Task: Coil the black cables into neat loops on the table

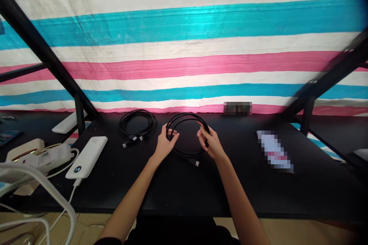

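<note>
Black cable coil (pixel 186 120), both hands gripping

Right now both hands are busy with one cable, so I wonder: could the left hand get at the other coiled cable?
Probably yes: the other coiled cable lies just beyond the left hand, nothing between them.

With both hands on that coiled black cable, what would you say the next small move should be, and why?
Probably tuck in the loose plug end, which trails out below the coiled black cable. The left hand and right hand each grip a side of the loop, so the coil looks formed, while the second coiled cable already lies beside it on the black table.
</note>
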Available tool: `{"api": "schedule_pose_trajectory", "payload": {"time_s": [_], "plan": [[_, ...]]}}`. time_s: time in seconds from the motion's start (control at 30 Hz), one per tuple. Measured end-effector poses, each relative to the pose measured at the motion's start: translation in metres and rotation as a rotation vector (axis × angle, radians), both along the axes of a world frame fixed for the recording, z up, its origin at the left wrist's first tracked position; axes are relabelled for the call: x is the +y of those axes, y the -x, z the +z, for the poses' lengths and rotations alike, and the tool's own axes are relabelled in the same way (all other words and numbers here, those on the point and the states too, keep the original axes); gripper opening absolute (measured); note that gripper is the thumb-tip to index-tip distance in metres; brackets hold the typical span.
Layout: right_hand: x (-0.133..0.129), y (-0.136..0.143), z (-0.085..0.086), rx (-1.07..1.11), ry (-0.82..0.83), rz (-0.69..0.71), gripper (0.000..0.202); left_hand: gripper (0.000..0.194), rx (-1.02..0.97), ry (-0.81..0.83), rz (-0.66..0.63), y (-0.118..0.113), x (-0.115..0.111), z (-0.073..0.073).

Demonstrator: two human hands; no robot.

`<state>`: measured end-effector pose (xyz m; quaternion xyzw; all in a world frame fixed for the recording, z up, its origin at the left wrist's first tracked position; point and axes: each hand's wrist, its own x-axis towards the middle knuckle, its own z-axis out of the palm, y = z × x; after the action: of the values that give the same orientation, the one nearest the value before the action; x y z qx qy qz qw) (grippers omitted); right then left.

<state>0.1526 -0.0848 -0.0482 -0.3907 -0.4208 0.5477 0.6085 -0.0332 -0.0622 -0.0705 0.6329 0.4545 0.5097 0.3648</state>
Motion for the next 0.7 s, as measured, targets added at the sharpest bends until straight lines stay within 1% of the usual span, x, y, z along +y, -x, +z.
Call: {"api": "schedule_pose_trajectory", "payload": {"time_s": [0.07,0.1,0.2,0.3,0.4,0.47,0.6,0.7], "plan": [[0.001,0.001,-0.001,0.000,0.015,-0.036,0.041,0.037,-0.098,0.096,-0.058,0.000,0.000,0.003],[0.002,0.001,-0.001,0.005,0.024,-0.063,0.042,0.034,-0.134,0.140,-0.082,0.000,0.000,0.005],[0.006,0.001,-0.003,0.023,0.064,-0.136,0.053,0.037,-0.200,0.220,-0.112,0.003,0.000,0.010],[0.006,0.002,-0.006,-0.055,0.050,-0.188,0.062,0.044,-0.239,0.257,-0.067,0.005,0.000,0.013],[0.006,0.004,-0.010,-0.227,-0.014,-0.213,0.065,0.055,-0.160,0.252,-0.040,0.006,-0.002,0.011],[0.006,0.006,-0.014,-0.315,-0.035,-0.237,0.062,0.056,-0.065,0.216,-0.026,0.005,-0.003,0.008],[0.005,0.007,-0.020,-0.513,-0.095,-0.337,0.050,0.042,0.063,0.103,0.020,0.006,0.001,-0.001],[0.005,0.006,-0.022,-0.667,-0.148,-0.342,0.045,0.030,0.222,-0.024,0.077,0.008,0.005,-0.006]]}}
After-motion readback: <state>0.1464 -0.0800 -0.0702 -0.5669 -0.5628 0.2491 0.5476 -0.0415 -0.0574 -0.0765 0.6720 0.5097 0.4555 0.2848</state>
